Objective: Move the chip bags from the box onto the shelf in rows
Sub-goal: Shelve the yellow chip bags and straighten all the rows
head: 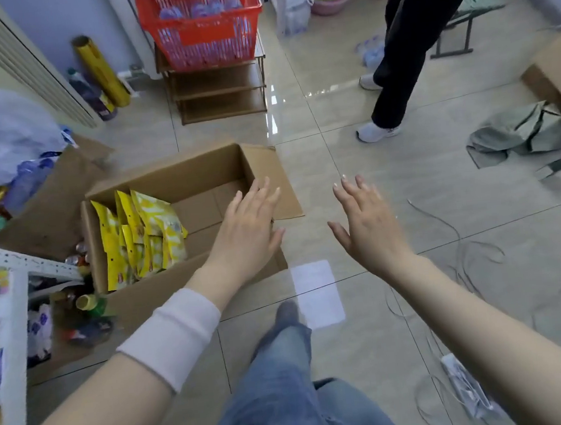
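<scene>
Both hands empty, fingers straight and spread: left hand [246, 229] hovers over the right end of the open cardboard box [180, 181], right hand [365, 219] over bare floor tiles [405, 173] just right of it. Yellow chip bags [141, 239] stand upright, packed in the box's left end. White shelf [13, 262] edge at far left; second person's legs [395, 64] far right.

Open cardboard box [180, 184] on tiled floor [405, 173], yellow chip bags [144, 235] standing upright in left end, right end bare. Left hand [247, 236] spread flat above box's right part, fingers [263, 193] straight, holding nothing. Right hand [366, 224] spread above floor beside box, empty. White shelf [20, 263] at left edge. Red basket [200, 21] on wooden rack [219, 91] behind.
</scene>
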